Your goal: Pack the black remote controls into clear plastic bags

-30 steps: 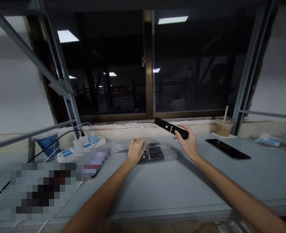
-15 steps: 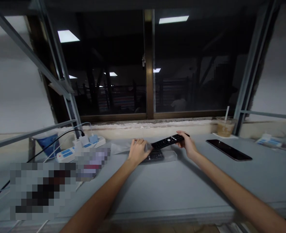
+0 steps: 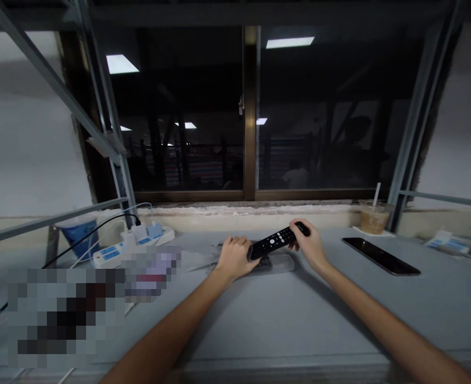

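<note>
A slim black remote control [image 3: 278,241], matte with small pale buttons, is clamped at its 2 o'clock end by the right hand [image 3: 309,246]. The left hand [image 3: 234,257] is curled on a clear glossy plastic bag [image 3: 277,263] beneath; its contents are mostly hidden. Both lie on a smooth grey table [image 3: 299,320].

both arms are reaching forward, near straight. left hand [image 3: 234,257] is curling knuckles-up just left of the remote [image 3: 277,242]. right hand [image 3: 308,246] is gripping the remote's far end, fingers wrapped.
</note>
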Tool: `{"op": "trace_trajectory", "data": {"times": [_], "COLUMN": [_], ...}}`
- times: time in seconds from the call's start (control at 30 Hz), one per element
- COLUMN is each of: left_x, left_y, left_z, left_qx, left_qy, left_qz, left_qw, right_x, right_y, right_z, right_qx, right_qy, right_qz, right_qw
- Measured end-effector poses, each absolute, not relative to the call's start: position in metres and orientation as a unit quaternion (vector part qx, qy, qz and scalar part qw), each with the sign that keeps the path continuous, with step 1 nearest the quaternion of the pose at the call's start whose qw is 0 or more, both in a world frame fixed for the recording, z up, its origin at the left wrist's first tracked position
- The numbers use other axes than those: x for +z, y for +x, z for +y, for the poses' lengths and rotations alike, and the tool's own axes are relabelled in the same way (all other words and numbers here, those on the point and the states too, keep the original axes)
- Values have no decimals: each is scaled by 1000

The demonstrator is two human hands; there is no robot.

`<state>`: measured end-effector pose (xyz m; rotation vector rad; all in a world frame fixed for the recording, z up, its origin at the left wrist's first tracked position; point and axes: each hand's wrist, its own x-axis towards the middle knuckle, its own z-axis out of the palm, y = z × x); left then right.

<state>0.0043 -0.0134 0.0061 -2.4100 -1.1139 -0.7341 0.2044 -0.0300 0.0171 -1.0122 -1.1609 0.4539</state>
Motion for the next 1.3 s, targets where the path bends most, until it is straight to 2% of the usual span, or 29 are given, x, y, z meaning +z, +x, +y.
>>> {"op": "trace_trajectory", "data": {"times": [0.17,0.4,0.7,0.9,1.13,1.3], "left_x": [7,9,5,5,12,12], "left_y": [5,8,17,14,3,-13], "left_z": [-15,-20,-30,-27,-19,-4], "left_qx": [-264,-289,-303,-320,-339,-308], "left_qy": [-848,-842,-863,-881,-875,-855], "left_qz": [-423,-429,-378,-317,-327,-400], "left_qw": [177,150,139,143,112,118], "right_x": [19,17,10,5,13,22], "right_y": [197,194,181,176,177,192], "right_z": [-37,-42,-43,-46,-45,-41], "right_qx": [261,452,479,552,552,633], "right_qy": [-416,-378,-383,-379,-375,-347], "right_qz": [-556,-615,-624,-594,-563,-443], "right_qw": [671,524,484,445,487,532]}}
